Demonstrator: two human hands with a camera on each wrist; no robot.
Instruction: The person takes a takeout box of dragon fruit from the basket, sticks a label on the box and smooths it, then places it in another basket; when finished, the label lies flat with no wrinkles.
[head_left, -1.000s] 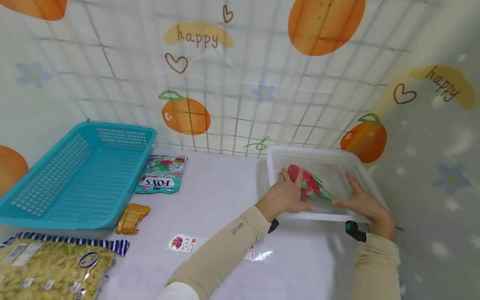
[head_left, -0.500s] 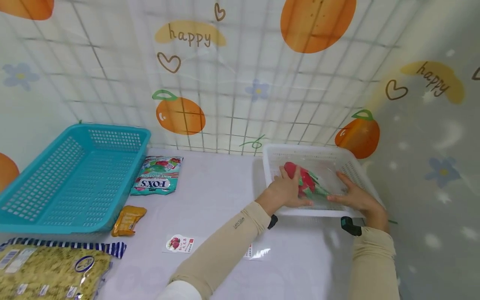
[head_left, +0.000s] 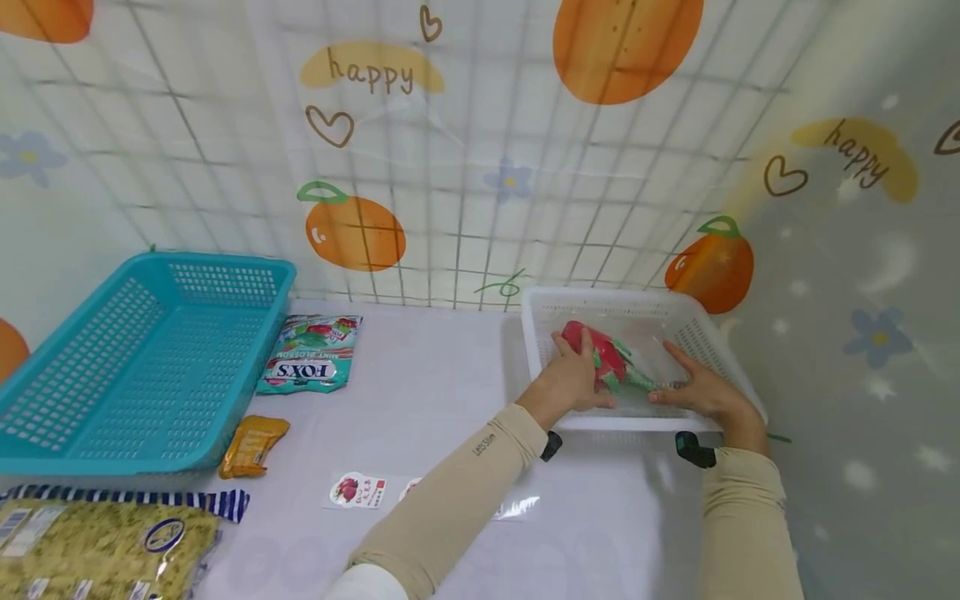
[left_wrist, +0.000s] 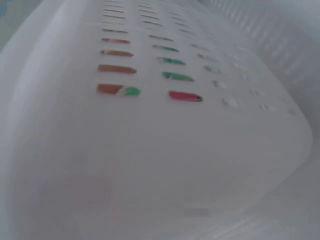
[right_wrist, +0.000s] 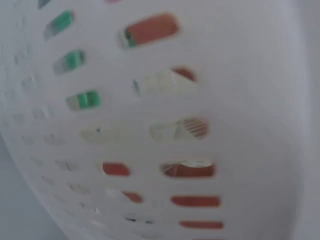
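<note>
Both hands are sitting inside the white basket [head_left: 540, 312] at the right side of the table [head_left: 435, 392], working on a red and green packet [head_left: 609, 362] that's lying on the basket floor, in its near half. The left hand [head_left: 572, 379] is curling its fingers and thumb around the red end of the packet, so it's gripping it. The right hand [head_left: 701, 390] is lying flatter, fingers fairly straight, with the fingertips touching the packet's clear wrapper edge at the green end, pressing rather than clutching as far as I can see. Both wrist cams are jammed right up against the basket's slotted wall, so all they're showing is white plastic with bits of red and green peeking through the slots. Off to the left, a teal basket [head_left: 67, 442] is sitting well apart from the white one, with a green FOX'S candy bag [head_left: 309, 354] just beside it, a small orange packet [head_left: 253, 444] in front of that, and a big bag with yellowish contents [head_left: 97, 550] at the near left corner.
</note>
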